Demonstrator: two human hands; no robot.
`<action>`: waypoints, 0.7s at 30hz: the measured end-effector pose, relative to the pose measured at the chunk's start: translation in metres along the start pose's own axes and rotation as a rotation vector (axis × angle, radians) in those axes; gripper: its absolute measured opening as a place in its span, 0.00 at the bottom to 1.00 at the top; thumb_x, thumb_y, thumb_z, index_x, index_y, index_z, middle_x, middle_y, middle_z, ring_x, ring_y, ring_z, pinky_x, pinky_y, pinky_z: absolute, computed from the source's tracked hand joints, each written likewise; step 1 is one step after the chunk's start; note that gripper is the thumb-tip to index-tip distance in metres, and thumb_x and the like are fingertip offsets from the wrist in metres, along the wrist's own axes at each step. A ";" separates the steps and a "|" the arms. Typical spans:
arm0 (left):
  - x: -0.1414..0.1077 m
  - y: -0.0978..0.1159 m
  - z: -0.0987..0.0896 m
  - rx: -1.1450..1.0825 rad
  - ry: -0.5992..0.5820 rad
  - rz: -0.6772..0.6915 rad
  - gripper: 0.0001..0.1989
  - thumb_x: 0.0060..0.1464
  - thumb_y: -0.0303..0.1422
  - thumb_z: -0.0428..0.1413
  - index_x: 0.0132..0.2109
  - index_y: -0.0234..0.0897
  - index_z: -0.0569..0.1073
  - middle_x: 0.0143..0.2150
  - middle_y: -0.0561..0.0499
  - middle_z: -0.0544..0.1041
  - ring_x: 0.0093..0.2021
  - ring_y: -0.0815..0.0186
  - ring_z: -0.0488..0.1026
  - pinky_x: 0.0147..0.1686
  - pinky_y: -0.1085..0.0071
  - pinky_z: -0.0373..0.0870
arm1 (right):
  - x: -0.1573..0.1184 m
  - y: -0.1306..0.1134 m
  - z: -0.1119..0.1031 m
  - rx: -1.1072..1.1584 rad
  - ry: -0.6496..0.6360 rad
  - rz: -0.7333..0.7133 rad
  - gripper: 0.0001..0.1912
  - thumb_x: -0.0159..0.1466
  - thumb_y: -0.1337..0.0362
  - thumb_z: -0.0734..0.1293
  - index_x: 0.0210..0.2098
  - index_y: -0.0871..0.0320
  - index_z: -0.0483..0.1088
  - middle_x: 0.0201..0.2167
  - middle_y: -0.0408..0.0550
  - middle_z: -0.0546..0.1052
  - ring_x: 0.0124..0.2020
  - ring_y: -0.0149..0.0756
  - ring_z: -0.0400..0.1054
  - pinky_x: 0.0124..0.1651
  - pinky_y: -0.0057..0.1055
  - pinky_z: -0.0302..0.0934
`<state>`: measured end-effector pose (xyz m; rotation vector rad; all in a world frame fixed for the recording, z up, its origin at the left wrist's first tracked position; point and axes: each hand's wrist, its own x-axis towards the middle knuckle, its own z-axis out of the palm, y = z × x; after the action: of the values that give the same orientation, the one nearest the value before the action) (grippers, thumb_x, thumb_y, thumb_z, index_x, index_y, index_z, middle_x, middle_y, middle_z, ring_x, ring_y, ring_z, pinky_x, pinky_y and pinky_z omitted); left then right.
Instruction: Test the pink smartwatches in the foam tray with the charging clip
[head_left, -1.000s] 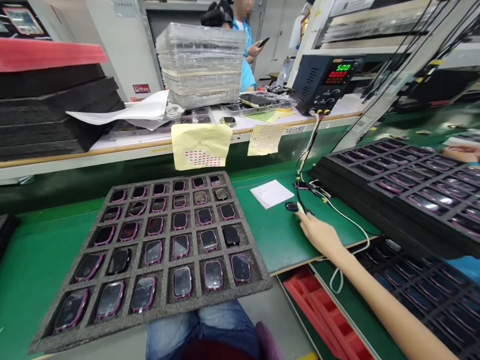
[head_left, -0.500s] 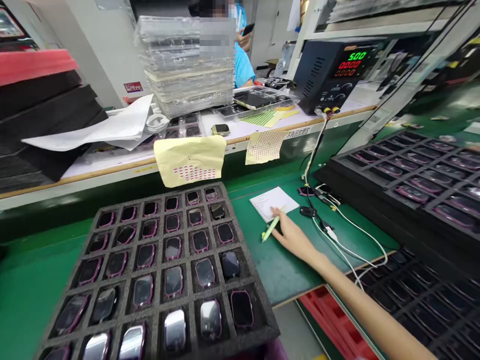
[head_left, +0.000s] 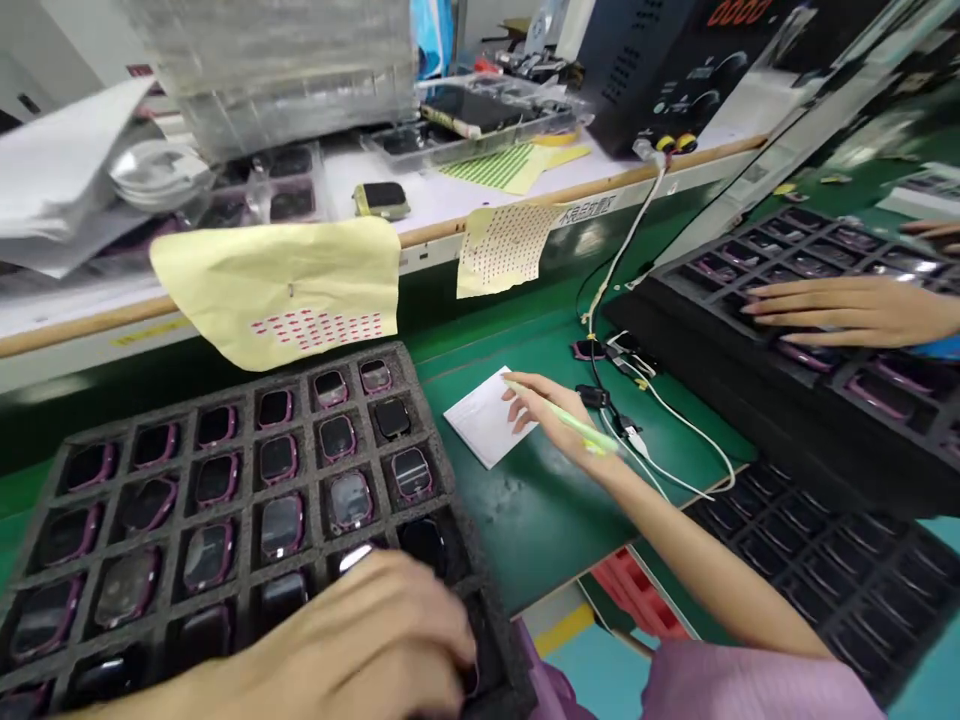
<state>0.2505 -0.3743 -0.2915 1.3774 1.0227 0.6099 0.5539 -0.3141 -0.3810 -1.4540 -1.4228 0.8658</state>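
My left hand, blurred by motion, is over the near right part of the grey foam tray. Its fingers bend down among the watches, and their tips are hidden. Smartwatches with purple frames, such as this watch, lie in the tray's cells. My right hand is at the right edge of a white notepad, holding a light green pen. The pen lies slanted across the hand, one end over the pad and the other toward the wrist.
Cables lie right of the notepad. Further right, a co-worker's hand rests over another black tray of watches. A shelf behind carries a power supply, stacked clear trays and a small yellow-green watch. Yellow sheets hang from its edge.
My left hand has come into view over the foam tray. The pen in my right hand now points back toward the wrist. The view has moved closer, and a co-worker's hands have appeared at the right.
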 end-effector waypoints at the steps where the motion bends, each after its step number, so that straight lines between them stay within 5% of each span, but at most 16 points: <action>1: 0.015 -0.002 0.009 0.023 -0.105 0.049 0.09 0.49 0.41 0.63 0.39 0.47 0.77 0.45 0.47 0.78 0.47 0.55 0.74 0.54 0.56 0.69 | 0.006 0.000 0.003 0.028 -0.032 0.021 0.23 0.63 0.47 0.64 0.46 0.61 0.69 0.31 0.50 0.76 0.25 0.37 0.72 0.26 0.32 0.69; 3: 0.044 -0.008 0.033 0.305 -0.433 0.293 0.09 0.52 0.36 0.60 0.41 0.41 0.79 0.47 0.43 0.79 0.52 0.51 0.72 0.61 0.51 0.58 | 0.016 0.003 0.011 0.069 -0.087 0.061 0.22 0.59 0.49 0.69 0.41 0.62 0.73 0.26 0.47 0.75 0.21 0.35 0.69 0.23 0.31 0.67; 6: 0.080 -0.019 0.069 0.892 -0.565 0.591 0.24 0.54 0.39 0.59 0.53 0.23 0.74 0.59 0.26 0.68 0.60 0.41 0.64 0.61 0.45 0.54 | 0.023 0.014 0.024 0.091 -0.129 0.109 0.17 0.56 0.52 0.71 0.33 0.61 0.75 0.20 0.45 0.74 0.16 0.31 0.64 0.18 0.27 0.60; 9: 0.099 -0.024 0.092 1.225 -0.605 0.468 0.36 0.57 0.45 0.55 0.60 0.14 0.64 0.65 0.21 0.56 0.65 0.37 0.56 0.59 0.46 0.58 | 0.022 0.026 0.033 0.088 -0.105 0.140 0.15 0.54 0.54 0.72 0.23 0.60 0.73 0.18 0.45 0.72 0.17 0.31 0.63 0.18 0.26 0.58; 13: 0.105 -0.021 0.099 1.427 -0.672 0.241 0.38 0.60 0.45 0.48 0.64 0.12 0.55 0.66 0.21 0.51 0.68 0.39 0.49 0.63 0.50 0.53 | 0.013 0.030 0.036 0.093 -0.042 0.187 0.12 0.56 0.56 0.69 0.30 0.60 0.72 0.19 0.42 0.72 0.15 0.29 0.60 0.16 0.25 0.56; 21: 0.107 -0.020 0.104 1.540 -0.720 0.117 0.36 0.58 0.43 0.49 0.64 0.16 0.57 0.67 0.25 0.50 0.68 0.36 0.45 0.61 0.48 0.55 | 0.000 0.025 0.040 0.056 0.031 0.189 0.09 0.56 0.60 0.69 0.24 0.58 0.70 0.20 0.43 0.72 0.20 0.31 0.62 0.21 0.26 0.56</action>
<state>0.3857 -0.3380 -0.3466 2.6737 0.7174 -0.8328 0.5258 -0.3079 -0.4185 -1.5706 -1.2428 0.9877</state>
